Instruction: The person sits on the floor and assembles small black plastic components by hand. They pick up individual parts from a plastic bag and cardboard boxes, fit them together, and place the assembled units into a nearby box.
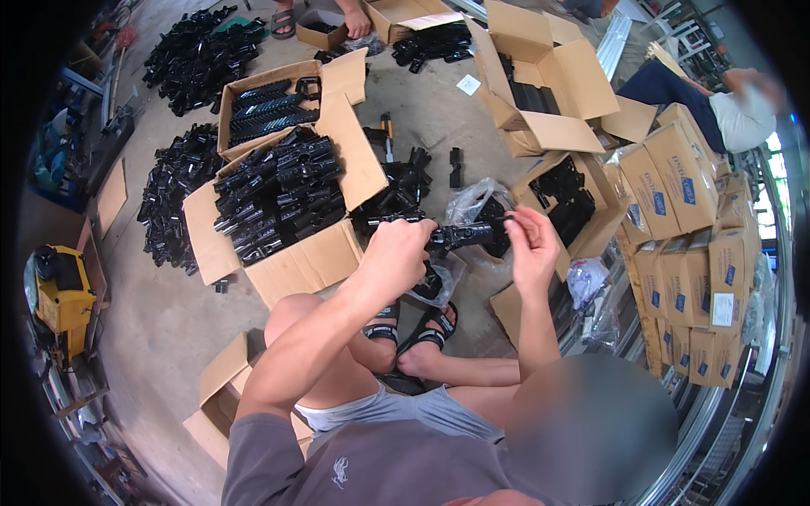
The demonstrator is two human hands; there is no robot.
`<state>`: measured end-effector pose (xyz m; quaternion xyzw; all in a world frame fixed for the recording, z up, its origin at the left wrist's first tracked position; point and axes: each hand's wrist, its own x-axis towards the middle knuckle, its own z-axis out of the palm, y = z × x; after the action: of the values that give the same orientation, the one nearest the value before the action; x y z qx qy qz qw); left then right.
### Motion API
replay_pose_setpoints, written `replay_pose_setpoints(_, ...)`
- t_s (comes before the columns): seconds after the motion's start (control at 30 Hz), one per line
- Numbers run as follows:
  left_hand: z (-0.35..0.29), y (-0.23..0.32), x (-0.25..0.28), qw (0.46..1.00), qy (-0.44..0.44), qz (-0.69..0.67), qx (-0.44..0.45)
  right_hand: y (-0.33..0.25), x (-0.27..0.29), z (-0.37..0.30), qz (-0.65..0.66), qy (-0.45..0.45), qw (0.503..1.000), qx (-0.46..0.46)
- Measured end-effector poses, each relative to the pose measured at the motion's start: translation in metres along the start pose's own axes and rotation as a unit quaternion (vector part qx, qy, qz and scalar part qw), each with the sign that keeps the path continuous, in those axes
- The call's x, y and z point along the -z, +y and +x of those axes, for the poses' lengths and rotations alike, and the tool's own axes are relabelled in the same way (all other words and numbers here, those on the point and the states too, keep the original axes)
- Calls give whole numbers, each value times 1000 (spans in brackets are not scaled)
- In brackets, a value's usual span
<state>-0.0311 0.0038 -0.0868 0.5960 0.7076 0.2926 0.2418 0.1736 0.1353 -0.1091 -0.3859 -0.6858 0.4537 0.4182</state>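
In front of my knees, my left hand [403, 244] is closed around a glossy black tubular part [460, 237], which lies roughly level across my lap. At the part's right end, the thumb and fingers of my right hand [533, 240] are pinched together on a small dark piece, too small to name. Just beyond my hands sits a clear plastic bag [479, 202] with black pieces in it. An open carton [295, 268] heaped with similar black tubular parts stands to the left of my left hand.
Loose black parts [181, 194] lie in piles on the left. Open cartons [540, 76] stand at the far right, beside stacked closed boxes [675, 190]. A yellow machine [63, 291] is at the left edge. Another person's hand [358, 24] works at the top; someone else sits at right.
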Motion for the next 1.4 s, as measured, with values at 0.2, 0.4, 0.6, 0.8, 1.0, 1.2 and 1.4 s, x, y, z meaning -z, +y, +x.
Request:
replay_pose_setpoints(0.2,-7,13,-6,1000,0,14,-17,-63,-29,-15,-231,-132,921,284)
replay_pose_setpoints(0.4,-20,12,-10,998,37,-5,-41,-61,-38,-27,-294,-155,887,320)
replay_pose_setpoints(0.6,-24,12,-7,998,46,-4,-43,-67,-39,-34,-314,-154,881,319)
replay_pose_setpoints(0.8,-28,22,9,1000,11,-23,-13,-75,-32,-38,-295,-61,901,314)
replay_pose_setpoints(1.0,-26,23,29,986,50,-154,35,-5,-20,-54,-159,193,966,71)
replay_pose_setpoints(1.2,-12,9,32,880,38,-459,111,125,-67,-117,-299,-125,931,-172)
replay_pose_setpoints(1.4,-8,14,36,703,2,-699,131,202,-103,-125,-434,-209,813,-325)
